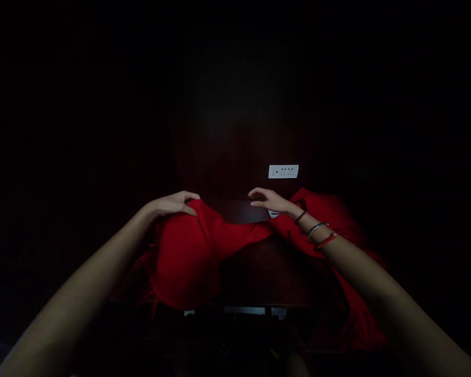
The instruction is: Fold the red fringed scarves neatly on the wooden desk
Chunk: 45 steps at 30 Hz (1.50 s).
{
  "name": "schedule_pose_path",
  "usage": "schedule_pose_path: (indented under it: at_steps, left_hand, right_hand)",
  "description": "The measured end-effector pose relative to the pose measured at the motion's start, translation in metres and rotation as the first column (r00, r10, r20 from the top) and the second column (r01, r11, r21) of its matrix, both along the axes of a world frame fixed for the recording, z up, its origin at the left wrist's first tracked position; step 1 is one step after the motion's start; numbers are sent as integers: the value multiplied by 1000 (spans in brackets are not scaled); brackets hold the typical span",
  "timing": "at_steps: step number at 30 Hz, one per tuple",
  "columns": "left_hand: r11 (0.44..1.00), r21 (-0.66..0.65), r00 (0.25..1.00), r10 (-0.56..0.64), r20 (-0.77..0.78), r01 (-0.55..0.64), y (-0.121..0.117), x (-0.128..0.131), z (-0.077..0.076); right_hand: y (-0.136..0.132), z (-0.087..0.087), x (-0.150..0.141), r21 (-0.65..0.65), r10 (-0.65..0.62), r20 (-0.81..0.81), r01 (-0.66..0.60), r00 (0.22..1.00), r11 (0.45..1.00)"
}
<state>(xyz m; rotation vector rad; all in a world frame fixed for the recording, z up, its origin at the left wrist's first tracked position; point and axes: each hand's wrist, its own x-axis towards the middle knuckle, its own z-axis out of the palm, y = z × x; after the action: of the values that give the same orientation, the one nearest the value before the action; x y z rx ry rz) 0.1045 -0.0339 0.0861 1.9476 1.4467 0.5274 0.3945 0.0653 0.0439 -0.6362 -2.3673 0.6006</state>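
Observation:
A red fringed scarf [192,251] lies across a dark table, bunched at both sides with a narrower stretch between. My left hand [176,203] pinches its upper edge on the left, thumb and fingers closed on the cloth. Over on the right, my right hand [270,200] is held with fingers apart and nothing visible in them, just above the scarf's other bunch. A small pale object [273,213] shows partly beneath that hand; its kind is hidden. Bracelets circle my right wrist. Fringe hangs past the table's front edge on both sides.
A white socket panel [283,172] sits on the dark surface behind my right hand. The dark table [267,272] has its front edge nearest me. Most of the surroundings are too dark to make out.

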Motion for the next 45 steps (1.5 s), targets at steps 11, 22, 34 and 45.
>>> schedule_pose_path:
  at_steps: [11, 22, 34, 45]
  left_hand:
    - [980, 187, 979, -36, -201, 74, -30, 38, 49]
    - [752, 658, 916, 235, -326, 42, 7, 26, 91]
    - [766, 641, 902, 303, -308, -38, 64, 12, 43]
    - [849, 528, 1000, 13, -6, -8, 62, 147, -95]
  right_hand:
    - [-41, 14, -54, -535, 463, -59, -420, 884, 734]
    - [-27, 80, 21, -168, 38, -26, -42, 999, 985]
    - [-26, 55, 95, 37, -166, 418, 166, 893, 985]
    - [-41, 98, 87, 357, -457, 56, 409, 888, 840]
